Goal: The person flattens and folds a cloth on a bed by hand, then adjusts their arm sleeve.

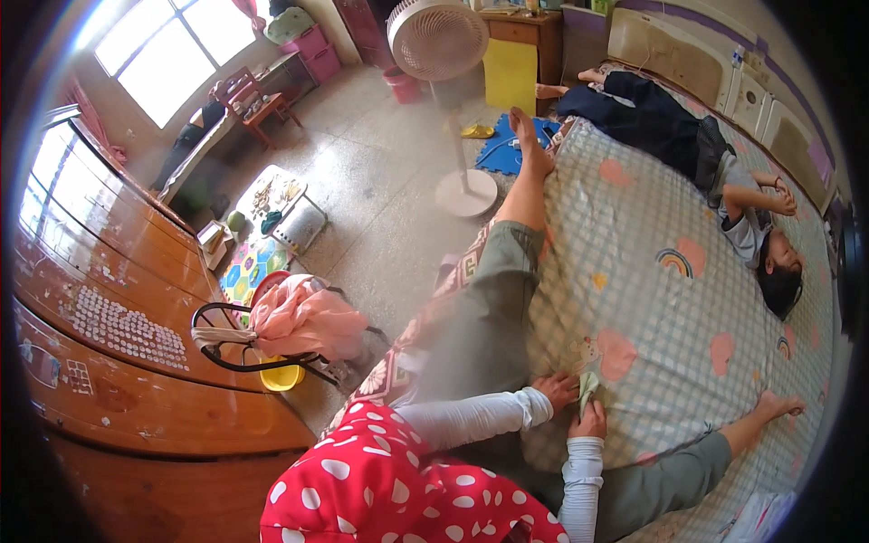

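Note:
A small pale green folded piece, paper or thin cloth, stands up over the checked bedsheet between my legs. My right hand pinches its lower end. Just to its left, my left hand rests low by the sheet with its fingers stretched toward the piece. Whether those fingertips touch it is too small to make out. White sleeves cover both forearms. A red cloth with white dots covers my front, and my legs in grey-green trousers lie spread on the bed.
Another person lies along the bed's far right side by the headboard. A standing fan rises beyond the bed's left edge. Left on the floor are a chair with pink cloth, a yellow basin and a small table.

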Available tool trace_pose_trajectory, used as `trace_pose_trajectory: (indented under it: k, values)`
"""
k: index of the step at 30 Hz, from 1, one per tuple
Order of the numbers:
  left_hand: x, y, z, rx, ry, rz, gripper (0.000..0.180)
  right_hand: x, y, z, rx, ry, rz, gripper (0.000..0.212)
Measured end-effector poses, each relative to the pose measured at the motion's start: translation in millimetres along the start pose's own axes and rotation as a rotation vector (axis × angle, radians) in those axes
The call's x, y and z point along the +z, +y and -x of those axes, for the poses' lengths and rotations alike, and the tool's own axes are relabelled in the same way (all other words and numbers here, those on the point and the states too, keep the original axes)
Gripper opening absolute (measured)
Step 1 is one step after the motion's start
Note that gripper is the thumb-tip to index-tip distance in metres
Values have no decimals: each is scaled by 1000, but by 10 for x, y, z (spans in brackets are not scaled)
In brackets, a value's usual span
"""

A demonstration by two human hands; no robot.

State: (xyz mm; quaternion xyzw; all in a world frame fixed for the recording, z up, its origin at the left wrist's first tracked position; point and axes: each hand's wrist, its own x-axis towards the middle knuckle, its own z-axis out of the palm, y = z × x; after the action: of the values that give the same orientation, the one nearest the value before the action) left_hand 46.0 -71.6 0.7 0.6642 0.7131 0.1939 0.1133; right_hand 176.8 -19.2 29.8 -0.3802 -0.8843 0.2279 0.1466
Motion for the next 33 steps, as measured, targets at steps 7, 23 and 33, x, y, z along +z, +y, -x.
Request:
trace_pose_trajectory:
  k: [7,23,33]
  values:
    - [-373,-132,-875,-19,78,193,32,-116,511,-686,26,311,-141,18]
    - [-708,-987,-3159,-368,10,-184,81,-599,1243,-3040,63,316,340,49]
    - [-378,-1055,-2850,-204,60,-267,60,-158,821,-2810,128,395,411,52]
